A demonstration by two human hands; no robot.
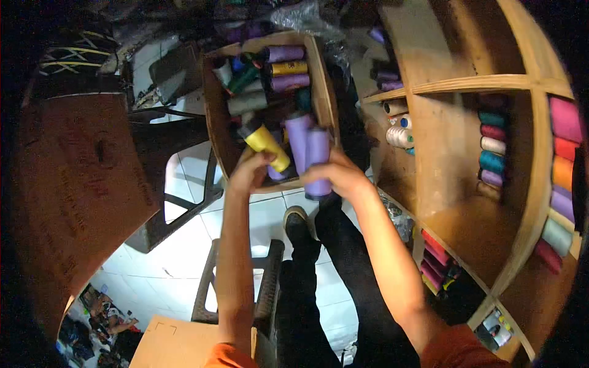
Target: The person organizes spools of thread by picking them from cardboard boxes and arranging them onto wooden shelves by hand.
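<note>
Simultaneously, your left hand (248, 173) closes around one yellow spool (269, 150) as your right hand (340, 175) grips one nearer purple spool (318, 152). One second purple spool (297, 136) sits against it; whether you hold that too cannot be told. All three are at the near end of one box (210, 113), where one gold spool (288, 68) lies between two farther purple spools (286, 53).

White tiled floor (135, 270) with thin, straight joints, brightest at left of centre. Right: wooden shelving (451, 172), its upright and horizontal boards forming open compartments, some in shadow. Left: a brown panel (86, 184) with faint lettering, beside a dark openwork frame (178, 138). Bottom: a tan cardboard surface (178, 343). Outer margins dark.
</note>
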